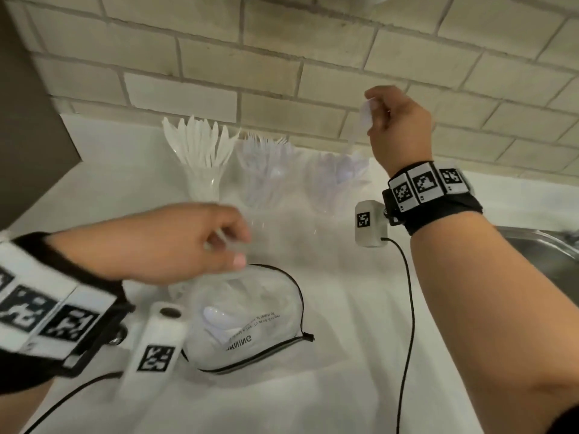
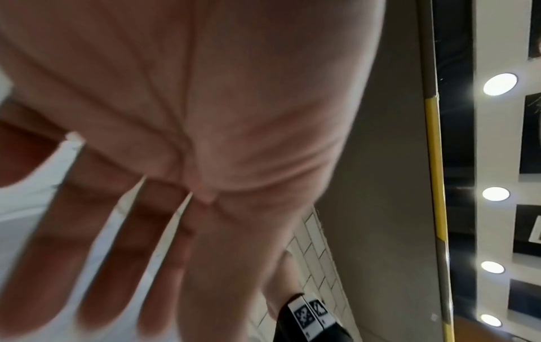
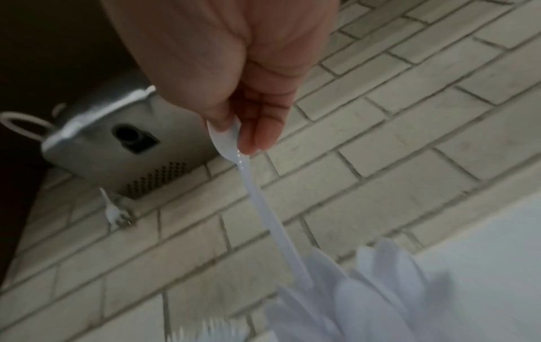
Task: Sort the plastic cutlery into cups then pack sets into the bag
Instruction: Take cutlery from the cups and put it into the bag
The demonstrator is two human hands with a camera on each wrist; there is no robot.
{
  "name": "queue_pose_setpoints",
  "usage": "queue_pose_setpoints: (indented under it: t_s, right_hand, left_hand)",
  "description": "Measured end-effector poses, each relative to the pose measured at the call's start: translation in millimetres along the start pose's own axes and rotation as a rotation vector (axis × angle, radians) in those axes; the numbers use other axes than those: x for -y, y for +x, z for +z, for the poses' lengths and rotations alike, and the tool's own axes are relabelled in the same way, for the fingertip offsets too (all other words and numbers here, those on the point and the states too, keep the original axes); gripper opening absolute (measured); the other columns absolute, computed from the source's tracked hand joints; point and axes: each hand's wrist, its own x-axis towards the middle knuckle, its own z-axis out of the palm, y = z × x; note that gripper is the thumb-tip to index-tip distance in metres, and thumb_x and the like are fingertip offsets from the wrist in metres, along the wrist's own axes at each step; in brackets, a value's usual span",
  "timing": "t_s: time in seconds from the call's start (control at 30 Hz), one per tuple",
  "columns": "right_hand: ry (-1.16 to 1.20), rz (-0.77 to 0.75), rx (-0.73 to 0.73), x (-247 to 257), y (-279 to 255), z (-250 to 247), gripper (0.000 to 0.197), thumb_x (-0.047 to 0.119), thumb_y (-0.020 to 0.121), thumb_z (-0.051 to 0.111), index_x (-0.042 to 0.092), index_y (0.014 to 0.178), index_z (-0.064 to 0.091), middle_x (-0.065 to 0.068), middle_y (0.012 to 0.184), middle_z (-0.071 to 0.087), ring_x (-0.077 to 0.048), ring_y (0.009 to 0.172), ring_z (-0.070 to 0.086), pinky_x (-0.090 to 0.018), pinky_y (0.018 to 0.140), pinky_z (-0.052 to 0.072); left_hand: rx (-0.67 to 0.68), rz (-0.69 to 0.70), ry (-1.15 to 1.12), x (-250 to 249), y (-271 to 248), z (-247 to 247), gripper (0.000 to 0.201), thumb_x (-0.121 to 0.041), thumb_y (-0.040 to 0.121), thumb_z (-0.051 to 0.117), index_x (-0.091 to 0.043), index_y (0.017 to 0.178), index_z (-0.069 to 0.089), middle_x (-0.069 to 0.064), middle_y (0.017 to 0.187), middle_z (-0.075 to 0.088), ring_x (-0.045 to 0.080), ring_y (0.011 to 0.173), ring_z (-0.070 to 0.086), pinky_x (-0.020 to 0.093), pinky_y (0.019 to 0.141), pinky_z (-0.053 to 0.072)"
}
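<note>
Both hands raised: right hand (image 1: 399,126) pinching spoon (image 1: 360,126), left hand (image 1: 175,242) over bag (image 1: 250,321).

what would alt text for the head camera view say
A right hand lifts a white plastic spoon by its bowl from the rightmost of three clear cups on a white counter. The blurred left hand hovers over a clear zip bag nearer the camera.

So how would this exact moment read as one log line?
right hand: pinches spoon over spoon cup | left hand: piece above bag
</note>
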Motion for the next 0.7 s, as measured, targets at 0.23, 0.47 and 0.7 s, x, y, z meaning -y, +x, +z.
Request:
queue_pose_setpoints:
  t_s: [0.23,0.47,0.7]
  right_hand:
    - [-0.492,0.176,0.418,-21.3,-29.3,40.4,0.036,0.020,0.099,0.036,0.026,0.129,0.057,-0.007,0.127,0.060,-0.032,0.120,0.047,-0.035,0.091,0.044]
    - [-0.686,0.178,0.505,11.1,-46.1,35.3,0.039,0.028,0.097,0.039,0.026,0.135,0.048,-0.005,0.152,0.030,-0.036,0.131,0.029,-0.047,0.100,0.033]
    - [-0.184,-0.114,0.948,138.7,-108.0,11.4,0.024,0.025,0.092,0.054,0.011,0.095,0.073,-0.002,0.089,0.069,-0.016,0.083,0.062,-0.025,0.068,0.043]
  left_hand:
    - [0.282,-0.140,0.123,24.9,-28.6,47.3,0.034,-0.051,0.082,0.062,-0.050,0.114,0.049,-0.030,0.118,0.052,-0.007,0.111,0.050,0.017,0.095,0.040]
    - [0.244,-0.177,0.152,21.9,-31.9,59.9,0.042,-0.041,0.086,0.060,-0.038,0.127,0.048,-0.019,0.128,0.050,0.005,0.114,0.049,0.024,0.098,0.040]
    - [0.251,-0.218,0.227,19.5,-27.3,66.6,0.046,-0.042,0.083,0.062,-0.027,0.125,0.053,-0.009,0.126,0.049,0.013,0.110,0.052,0.029,0.094,0.045]
